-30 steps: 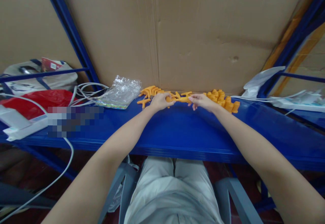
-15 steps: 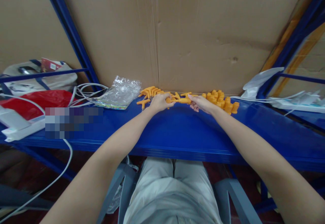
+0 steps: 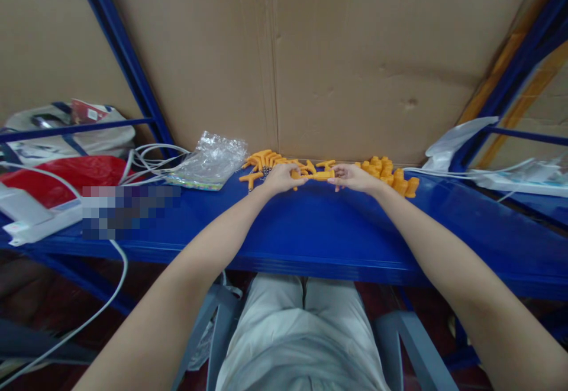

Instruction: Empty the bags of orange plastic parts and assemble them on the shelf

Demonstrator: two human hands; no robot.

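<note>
Over the back of the blue tabletop, my left hand (image 3: 284,179) is closed on an orange piece. My right hand (image 3: 354,178) has its fingers round the right end of an orange cylindrical piece (image 3: 322,175) that lies level between the two hands. Whether the two held pieces are joined, I cannot tell. Several orange T-shaped pieces (image 3: 251,179) with small chains lie left of and behind my left hand. Beyond my right hand stand several orange cylindrical pieces (image 3: 399,185) in a cluster.
A clear plastic bag (image 3: 208,163) lies left of the orange pieces. Further left are white cables (image 3: 155,157), a red bag (image 3: 89,175) and a white power strip (image 3: 39,222). Cardboard (image 3: 346,65) backs the blue table (image 3: 323,231). White sheeting (image 3: 452,142) hangs at the right.
My right hand has turned and its fingers now wrap the end of the cylindrical piece, which shows more fully. My left hand has barely moved.
</note>
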